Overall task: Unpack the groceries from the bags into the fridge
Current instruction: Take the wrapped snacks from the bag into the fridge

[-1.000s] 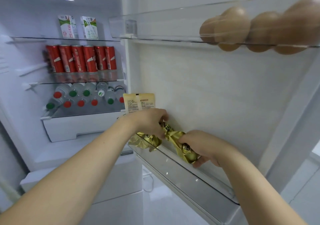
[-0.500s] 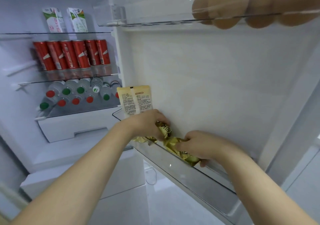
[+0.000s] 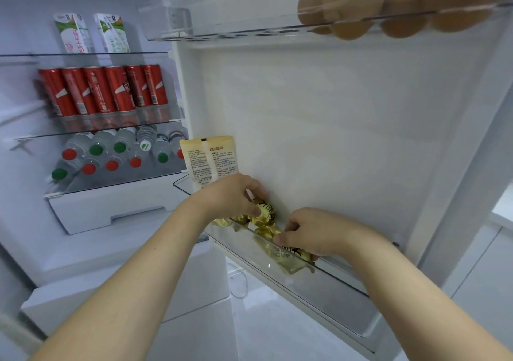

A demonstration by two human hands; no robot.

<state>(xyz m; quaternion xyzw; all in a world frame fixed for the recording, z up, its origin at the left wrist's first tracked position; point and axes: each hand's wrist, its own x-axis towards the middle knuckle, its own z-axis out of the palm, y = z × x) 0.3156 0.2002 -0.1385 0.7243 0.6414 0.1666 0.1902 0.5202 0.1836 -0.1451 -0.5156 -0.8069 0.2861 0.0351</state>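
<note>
Gold foil snack packets [image 3: 265,220] lie in the clear lower door bin [image 3: 319,285] of the open fridge. My left hand [image 3: 236,194] pinches one gold packet at the bin's left end. Further right, my right hand [image 3: 313,233] grips another gold packet [image 3: 288,258] inside the same bin. A cream pouch [image 3: 211,158] stands upright in the bin's far left corner, just behind my left hand. Both forearms reach in from the bottom of the view.
Several brown eggs [image 3: 358,5] sit in the upper door bin. Inside the fridge are two milk cartons [image 3: 91,33] on the top shelf, red cans [image 3: 105,91] below them, lying water bottles [image 3: 111,152] under those, and a white drawer [image 3: 111,208].
Both hands have sunk lower into the door bin with the gold packets, and the right hand's packet now lies inside it. My view has tilted down and closer.
</note>
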